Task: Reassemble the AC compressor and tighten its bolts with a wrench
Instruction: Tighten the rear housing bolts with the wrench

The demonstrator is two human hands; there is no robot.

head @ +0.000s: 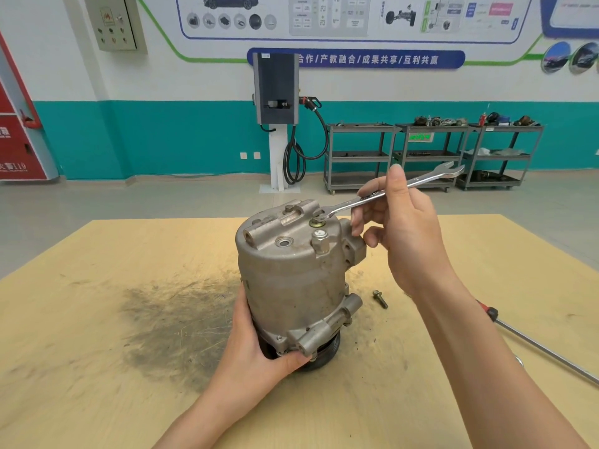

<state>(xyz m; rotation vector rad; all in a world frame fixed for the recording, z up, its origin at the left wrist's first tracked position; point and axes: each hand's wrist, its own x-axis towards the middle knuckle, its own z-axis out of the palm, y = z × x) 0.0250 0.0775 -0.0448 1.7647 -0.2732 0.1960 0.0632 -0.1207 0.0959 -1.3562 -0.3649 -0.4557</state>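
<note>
Head view is showing a compressor (291, 280) standing on end on a wooden table (97, 319), with its pulley end down. It is looking put together already, since the grey body and its top cover are sitting as one piece. The left hand (256, 348) is wrapping around the bottom of the compressor and keeping it steady. The right hand (398, 231) is pinching a wrench (385, 194) near its middle, thumb on top and fingers under. One end of the wrench is sitting on a bolt (317, 222) on top of the compressor, so the tightening part seems to be going on now. How tight that bolt is, nobody can tell from here. A bigger hex fitting (320, 241) is standing just beside it. One loose bolt (380, 299) is lying on the table near the compressor, so it is probably waiting its turn to go in. A screwdriver (534, 345) is lying off to the right, well apart from the work
</note>
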